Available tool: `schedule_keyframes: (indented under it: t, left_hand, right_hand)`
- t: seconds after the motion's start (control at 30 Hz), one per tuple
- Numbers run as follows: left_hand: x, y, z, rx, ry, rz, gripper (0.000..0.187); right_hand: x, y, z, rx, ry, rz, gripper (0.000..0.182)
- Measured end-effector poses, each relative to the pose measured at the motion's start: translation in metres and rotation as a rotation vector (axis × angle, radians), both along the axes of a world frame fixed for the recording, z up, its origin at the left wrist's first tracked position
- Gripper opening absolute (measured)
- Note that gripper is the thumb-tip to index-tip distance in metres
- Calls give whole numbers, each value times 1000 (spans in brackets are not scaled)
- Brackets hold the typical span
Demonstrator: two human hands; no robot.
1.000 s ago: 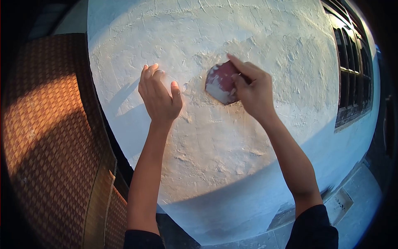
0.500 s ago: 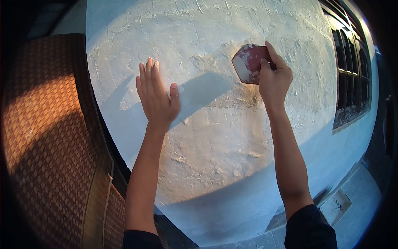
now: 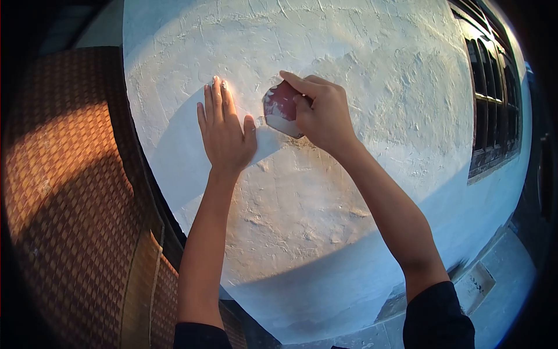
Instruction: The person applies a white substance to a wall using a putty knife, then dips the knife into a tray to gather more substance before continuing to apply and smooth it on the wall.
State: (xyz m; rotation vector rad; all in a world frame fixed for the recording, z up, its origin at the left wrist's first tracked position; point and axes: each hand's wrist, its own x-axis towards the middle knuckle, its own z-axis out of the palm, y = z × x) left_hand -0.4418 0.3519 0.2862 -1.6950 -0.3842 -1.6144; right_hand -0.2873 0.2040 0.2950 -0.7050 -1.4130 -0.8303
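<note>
A rough, whitish plastered wall (image 3: 302, 198) fills the middle of the head view. My left hand (image 3: 226, 131) lies flat against it, left of centre, with its fingers stretched upward and nothing held. To its right, my right hand (image 3: 322, 110) grips a dark red, angular flat scraper (image 3: 282, 107) smeared with white paste. The scraper rests at the wall surface, its lower part covered in white. Ridges and scrape marks run over the wall around both hands.
A window with dark bars (image 3: 494, 104) is at the upper right. A brown woven panel (image 3: 64, 192) stands at the left. At the lower right is a pale ledge with a rectangular recess (image 3: 475, 288).
My right hand has moved left with the scraper, closer to my left hand, and the scraper has turned. My left hand has shifted very slightly right.
</note>
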Motion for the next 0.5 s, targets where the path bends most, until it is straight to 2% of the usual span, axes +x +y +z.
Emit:
schedule_keyframes:
  t: [0.07, 0.1, 0.13, 0.2, 0.3, 0.33, 0.43, 0.47, 0.5]
  left_hand:
    - [-2, 2, 0, 11, 2, 11, 73]
    - [-2, 2, 0, 16, 5, 23, 72]
    - [-1, 2, 0, 22, 6, 35, 70]
    - [0, 0, 1, 3, -3, 25, 69]
    - [1, -3, 0, -21, -7, 22, 68]
    - [1, -4, 0, -18, -5, 32, 67]
    - [1, -3, -1, 3, -10, 27, 67]
    - [1, -3, 0, 7, -12, 23, 67]
    - [2, -5, 0, 2, -20, 9, 67]
  right_hand:
    - [19, 2, 10, 85, 228, -149, 45]
    - [27, -8, 17, 138, 365, -65, 44]
    - [32, -18, 17, 177, 445, -95, 45]
    - [22, -17, 13, 192, 349, -12, 44]
    - [-8, 0, -2, -77, 37, -9, 43]
    - [-2, 3, -1, -76, 41, -8, 43]
    - [30, -9, 15, 214, 411, -193, 42]
    - [35, -19, 15, 291, 502, -166, 43]
    - [30, -22, 11, 265, 479, -137, 43]
